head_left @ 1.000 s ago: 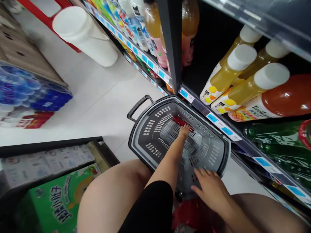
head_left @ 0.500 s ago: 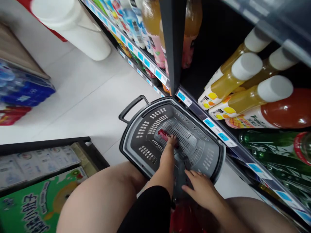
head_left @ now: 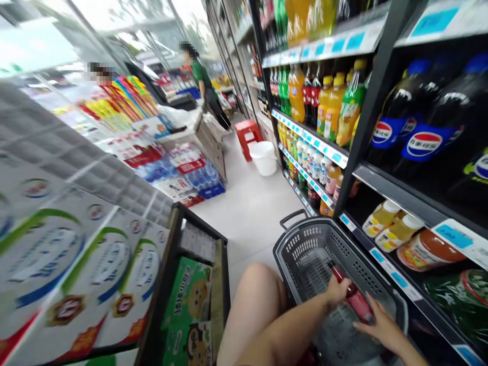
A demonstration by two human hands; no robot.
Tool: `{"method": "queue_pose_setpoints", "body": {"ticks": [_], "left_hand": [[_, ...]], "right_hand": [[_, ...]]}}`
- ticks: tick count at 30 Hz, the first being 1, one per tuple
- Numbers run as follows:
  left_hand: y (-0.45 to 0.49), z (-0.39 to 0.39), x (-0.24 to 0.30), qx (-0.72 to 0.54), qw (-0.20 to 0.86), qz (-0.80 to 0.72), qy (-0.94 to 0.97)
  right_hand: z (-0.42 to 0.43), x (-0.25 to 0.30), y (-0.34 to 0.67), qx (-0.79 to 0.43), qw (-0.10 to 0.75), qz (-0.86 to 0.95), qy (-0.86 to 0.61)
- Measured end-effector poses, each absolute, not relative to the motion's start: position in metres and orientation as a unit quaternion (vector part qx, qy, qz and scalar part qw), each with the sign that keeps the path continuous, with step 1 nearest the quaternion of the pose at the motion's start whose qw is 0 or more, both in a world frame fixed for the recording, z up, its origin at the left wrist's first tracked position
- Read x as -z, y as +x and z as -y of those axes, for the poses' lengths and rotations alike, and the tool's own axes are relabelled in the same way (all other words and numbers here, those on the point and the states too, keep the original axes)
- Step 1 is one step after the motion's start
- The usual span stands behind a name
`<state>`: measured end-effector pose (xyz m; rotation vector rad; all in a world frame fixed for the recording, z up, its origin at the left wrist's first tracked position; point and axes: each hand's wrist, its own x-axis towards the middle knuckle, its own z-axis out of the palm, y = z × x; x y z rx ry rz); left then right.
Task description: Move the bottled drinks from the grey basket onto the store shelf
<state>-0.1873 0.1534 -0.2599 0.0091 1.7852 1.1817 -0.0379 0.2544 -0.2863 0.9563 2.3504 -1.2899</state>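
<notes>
A red-labelled bottle of dark drink [head_left: 358, 303] lies slanted in the air over the grey shopping basket [head_left: 284, 252]. My left hand [head_left: 338, 287] is closed around its neck end. At the bottle's lower end, my right hand [head_left: 379, 325] has its thumb on one side and fingers on the other, cupping it. The basket stands on the floor in front of my knees, against the drinks shelf, with its black handle [head_left: 293, 217] folded outward. My left forearm hides part of the basket's near side.
Drinks shelves run along the right, with cola bottles [head_left: 425, 140] and juice bottles [head_left: 385, 216]. On the left are stacked cartons [head_left: 95, 269] and green boxes [head_left: 190, 295]. A white bucket [head_left: 264, 158] and red stool [head_left: 247, 134] stand ahead. Two people are farther off, one in green [head_left: 202, 76].
My view has tilted up toward the aisle. My left hand has raised the bottle from the basket's bottom. My right hand has moved from the near rim to the bottle's lower end.
</notes>
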Motion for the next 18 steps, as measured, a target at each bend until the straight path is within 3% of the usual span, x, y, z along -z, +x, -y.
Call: {"method": "queue_pose_setpoints", "body": {"ticks": [9, 18], "left_hand": [[-0.187, -0.088, 0.128, -0.679, 0.303, -0.652, 0.147], [-0.159, -0.075, -0.001, -0.785, 0.354, -0.497, 0.104]], "right_hand": [[-0.215, 0.202, -0.061, 0.628, 0.039, -0.753, 0.19], [-0.166, 0.082, -0.006, 0.9, 0.037, -0.404, 0.159]]}}
